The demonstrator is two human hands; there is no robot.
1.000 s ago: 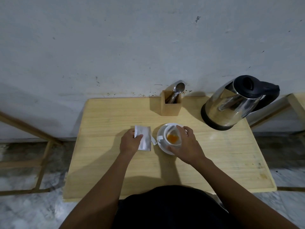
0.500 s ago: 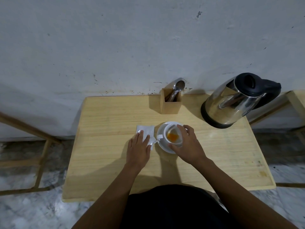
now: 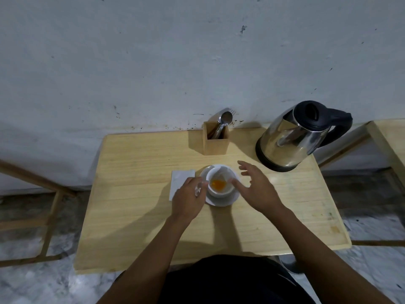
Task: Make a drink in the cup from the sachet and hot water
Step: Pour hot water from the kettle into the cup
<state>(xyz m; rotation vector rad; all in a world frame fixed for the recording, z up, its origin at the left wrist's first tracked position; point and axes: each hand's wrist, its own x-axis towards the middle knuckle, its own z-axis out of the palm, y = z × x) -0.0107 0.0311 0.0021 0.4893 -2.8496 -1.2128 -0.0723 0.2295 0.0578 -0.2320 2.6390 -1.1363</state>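
Note:
A white cup (image 3: 221,190) with orange powder (image 3: 217,184) in its bottom stands on a white saucer (image 3: 223,201) at the table's middle. The silver sachet (image 3: 180,179) lies flat on the table just left of the saucer. My left hand (image 3: 188,201) rests partly over the sachet's near corner, fingers pinched on a small silvery scrap (image 3: 198,190) beside the cup. My right hand (image 3: 256,187) hovers to the right of the cup with fingers spread, its thumb close to the rim, holding nothing. A steel kettle (image 3: 291,139) with a black lid and handle stands at the back right.
A wooden holder (image 3: 215,142) with spoons stands at the table's back edge against the grey wall. The wooden table (image 3: 135,216) has a raised rim. Another table's corner (image 3: 392,139) is at the far right. Wooden frames stand on the floor to the left.
My left hand laid the sachet flat on the table, then closed on the small scrap by the cup. My right hand let go of the cup and opened, moving right.

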